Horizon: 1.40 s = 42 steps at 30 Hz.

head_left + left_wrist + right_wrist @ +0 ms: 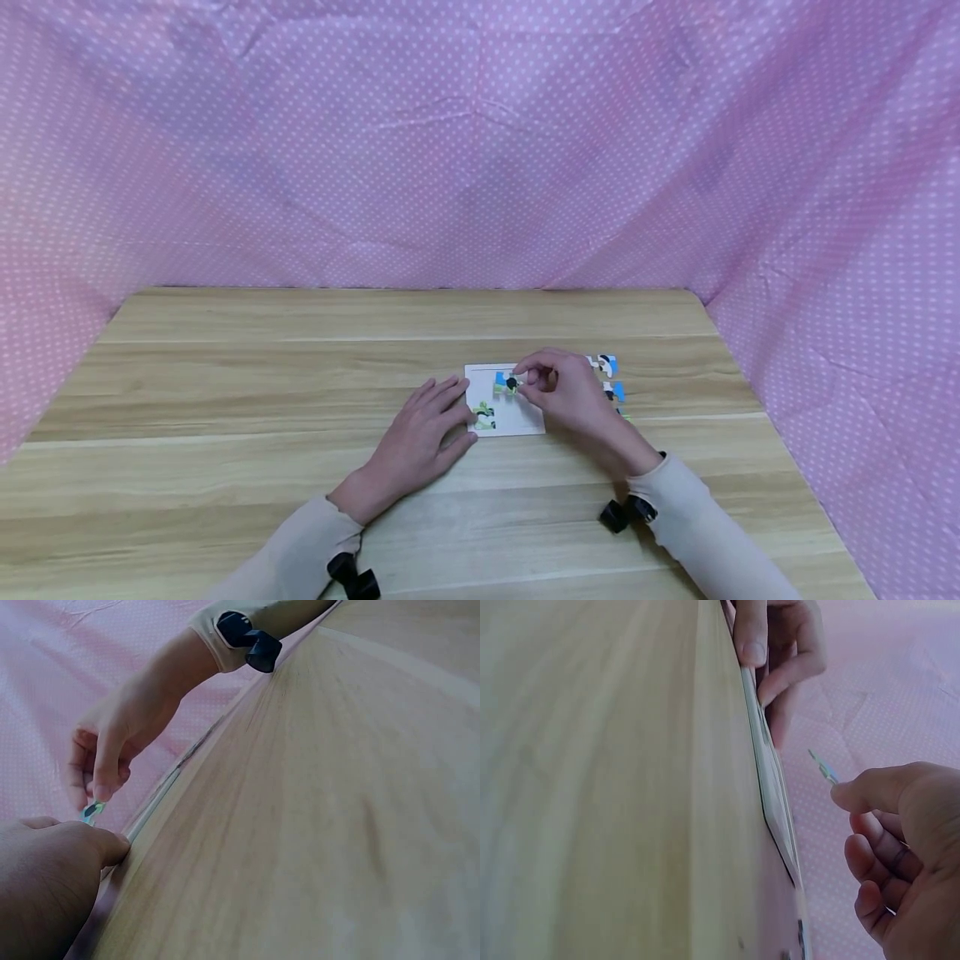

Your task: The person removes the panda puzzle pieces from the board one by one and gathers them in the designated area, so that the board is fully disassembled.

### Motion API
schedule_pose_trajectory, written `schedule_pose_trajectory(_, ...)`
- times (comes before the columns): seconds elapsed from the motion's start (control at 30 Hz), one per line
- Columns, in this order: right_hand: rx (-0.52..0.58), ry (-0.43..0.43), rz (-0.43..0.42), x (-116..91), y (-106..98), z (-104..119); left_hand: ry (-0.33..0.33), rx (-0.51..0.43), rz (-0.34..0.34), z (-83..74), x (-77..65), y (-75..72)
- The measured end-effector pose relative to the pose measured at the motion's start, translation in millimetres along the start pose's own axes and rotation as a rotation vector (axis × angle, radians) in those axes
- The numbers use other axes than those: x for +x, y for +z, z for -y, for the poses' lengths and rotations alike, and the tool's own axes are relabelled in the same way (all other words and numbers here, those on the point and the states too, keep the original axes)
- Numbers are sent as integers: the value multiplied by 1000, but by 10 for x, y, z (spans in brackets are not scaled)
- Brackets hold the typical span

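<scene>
A white puzzle board [519, 423] lies flat on the table, with a green, white and black puzzle piece [485, 416] in its near left corner. Over the board, my right hand [576, 402] pinches a blue, green and black jigsaw piece [501, 384] between thumb and forefinger. In the right wrist view the pinched piece [823, 768] is raised above the board's surface, its thin edge showing. My left hand [420, 435] rests at the board's left edge with its fingers spread and fingertips right at the rim. The left wrist view shows its thumb [112, 847] beside the board.
Several loose puzzle pieces [606, 364] lie to the right of the board, partly hidden behind the right hand. The wooden table [247, 375] reaches back to a pink dotted cloth [465, 167] hanging behind and at both sides. Each wrist wears a small black camera [615, 515].
</scene>
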State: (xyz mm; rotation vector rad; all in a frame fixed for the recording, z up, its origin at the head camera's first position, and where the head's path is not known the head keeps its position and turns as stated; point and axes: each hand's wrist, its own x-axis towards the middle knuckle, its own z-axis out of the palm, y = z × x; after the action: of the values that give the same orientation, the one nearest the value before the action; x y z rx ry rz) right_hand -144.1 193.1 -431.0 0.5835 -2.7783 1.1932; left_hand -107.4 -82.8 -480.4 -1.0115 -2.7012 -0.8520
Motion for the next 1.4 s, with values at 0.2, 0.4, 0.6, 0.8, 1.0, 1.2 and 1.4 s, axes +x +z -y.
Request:
schedule_pose_trajectory(0.2, -28, -12, -30, -52, -85, -69, -2, -10, -7, -3, -1, -1)
schedule_pose_trajectory(0.4, -2, -34, -32, -111, -179, -137, -13, -17, 2, -18, -6, -13)
schedule_pose_trajectory(0.6, 39, -51, -29, -155, -233, -266, -13, -19, 2, -16, -7, -13)
schedule_pose_trajectory(0.8, 13, -19, -20, -203, -289, -359, -4, -16, -1, -8, -4, -7)
schedule_pose_trajectory(1.0, -17, 22, -9, -222, -350, -440, 9, -19, -14, -2, -7, -8)
schedule_pose_trajectory(1.2, -35, 67, 36, -242, -391, -511, 16, -24, -22, -1, -10, -9)
schedule_pose_trajectory(1.4, -80, 82, 52, -244, -394, -560, 10, -19, -18, -6, -12, -14)
